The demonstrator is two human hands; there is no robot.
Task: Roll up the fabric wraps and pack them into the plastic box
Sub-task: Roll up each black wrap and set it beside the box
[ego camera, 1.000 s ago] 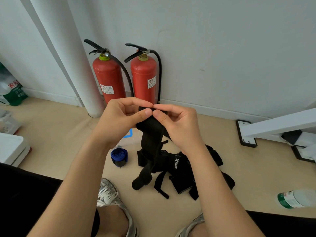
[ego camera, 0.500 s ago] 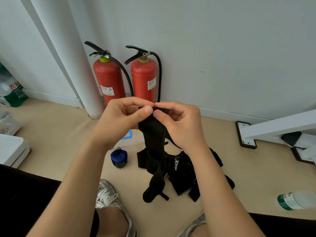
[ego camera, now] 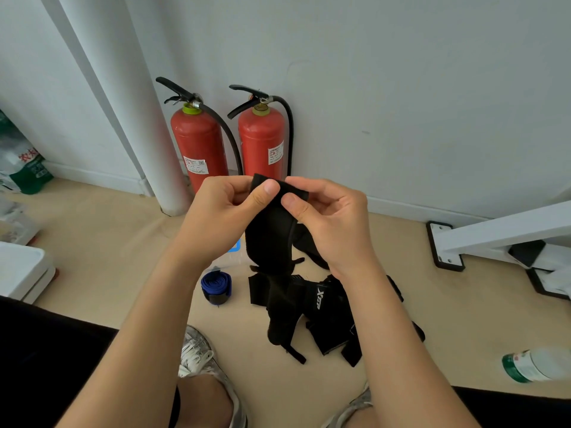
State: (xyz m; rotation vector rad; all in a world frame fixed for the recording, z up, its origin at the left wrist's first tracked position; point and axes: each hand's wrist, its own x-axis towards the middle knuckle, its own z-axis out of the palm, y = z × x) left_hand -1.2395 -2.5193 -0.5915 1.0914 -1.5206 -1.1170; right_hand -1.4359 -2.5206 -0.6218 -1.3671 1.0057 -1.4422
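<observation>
Farthest left on the floor (ego camera: pixel 102 242) that matters is the blue roll (ego camera: pixel 216 284), already wound and lying just in front of the plastic box (ego camera: pixel 230 257). The box is clear with a blue clip, and my left wrist hides most of it, so I cannot tell whether it is open.

My left hand (ego camera: pixel 222 211) is clamped on the top end of the black wrap (ego camera: pixel 268 239), thumb over the front and fingers curled behind. My right hand (ego camera: pixel 333 223) pinches the same end from the other side, and the two thumb tips are nearly touching.

The wrap hangs straight down from that shared pinch, so its long axis is vertical. Its tail drops to the pile of black wraps (ego camera: pixel 321 307) on the floor below my right wrist; whether the tail rests on the pile or only hangs in front of it I cannot say.

I judge the roll should start at the pinched end and wind downward, the hanging length feeding up. The left hand is nearer the box for the drop.

There is open floor on both sides. The fire extinguishers (ego camera: pixel 262 140) and wall stand beyond, the white frame (ego camera: pixel 494 233) and a bottle (ego camera: pixel 534 366) well right.
</observation>
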